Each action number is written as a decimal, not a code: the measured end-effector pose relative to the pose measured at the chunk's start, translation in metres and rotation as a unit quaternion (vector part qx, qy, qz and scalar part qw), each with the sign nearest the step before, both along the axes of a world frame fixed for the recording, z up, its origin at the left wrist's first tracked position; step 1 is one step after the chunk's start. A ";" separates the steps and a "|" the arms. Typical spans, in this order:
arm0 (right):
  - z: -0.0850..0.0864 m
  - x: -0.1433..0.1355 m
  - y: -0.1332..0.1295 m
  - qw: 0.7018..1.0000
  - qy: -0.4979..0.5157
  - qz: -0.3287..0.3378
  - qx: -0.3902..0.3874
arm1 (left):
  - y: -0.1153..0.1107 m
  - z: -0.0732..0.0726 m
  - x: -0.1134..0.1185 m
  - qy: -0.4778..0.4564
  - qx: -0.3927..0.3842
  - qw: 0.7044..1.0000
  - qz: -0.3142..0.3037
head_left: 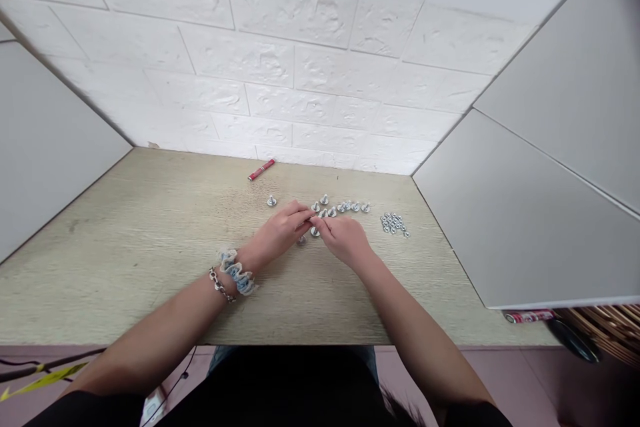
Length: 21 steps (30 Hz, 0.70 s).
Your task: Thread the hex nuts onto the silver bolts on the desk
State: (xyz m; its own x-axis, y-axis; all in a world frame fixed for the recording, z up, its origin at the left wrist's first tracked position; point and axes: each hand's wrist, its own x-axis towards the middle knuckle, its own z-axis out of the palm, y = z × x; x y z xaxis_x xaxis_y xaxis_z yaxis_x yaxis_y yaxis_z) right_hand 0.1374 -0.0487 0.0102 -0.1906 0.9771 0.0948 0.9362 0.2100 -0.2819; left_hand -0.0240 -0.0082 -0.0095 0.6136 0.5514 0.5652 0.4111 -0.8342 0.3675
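Observation:
My left hand [287, 225] and my right hand [344, 236] meet over the middle of the table, fingertips touching. Both are closed in a pinch; whatever is between the fingers is too small and covered to make out. Just below the fingertips stand a silver bolt [315, 232] and another bolt [301, 240], partly hidden by my left hand. Several more wide-headed bolts [355, 206] stand on their heads behind my right hand, shanks up. A lone bolt [271, 201] is left of them. To the right lies a cluster of small silver nuts [392, 222].
A red pen-like tube [261, 169] lies near the white brick-patterned wall [320, 107]. Pale panels [540, 213] rise at both sides of the wooden table [165, 233]. At the lower right are another red tube [529, 316] and a woven basket [607, 330].

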 end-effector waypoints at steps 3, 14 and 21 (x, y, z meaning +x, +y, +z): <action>0.000 0.000 0.000 1.000 0.005 -0.012 -0.021 | -0.001 0.001 0.001 -0.001 0.003 1.000 -0.006; -0.004 -0.003 -0.001 0.994 0.067 0.001 0.087 | 0.005 -0.001 -0.003 -0.004 0.013 1.000 0.001; -0.004 -0.002 -0.001 0.994 0.059 0.022 0.093 | 0.003 0.000 -0.003 -0.006 0.002 1.000 0.000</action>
State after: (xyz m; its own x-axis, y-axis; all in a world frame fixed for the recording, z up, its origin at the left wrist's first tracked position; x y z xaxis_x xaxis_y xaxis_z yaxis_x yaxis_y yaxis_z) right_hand 0.1350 -0.0493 0.0064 -0.2104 0.9314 0.2971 0.8872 0.3096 -0.3422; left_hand -0.0265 -0.0049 -0.0094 0.6075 0.5486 0.5744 0.4067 -0.8360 0.3683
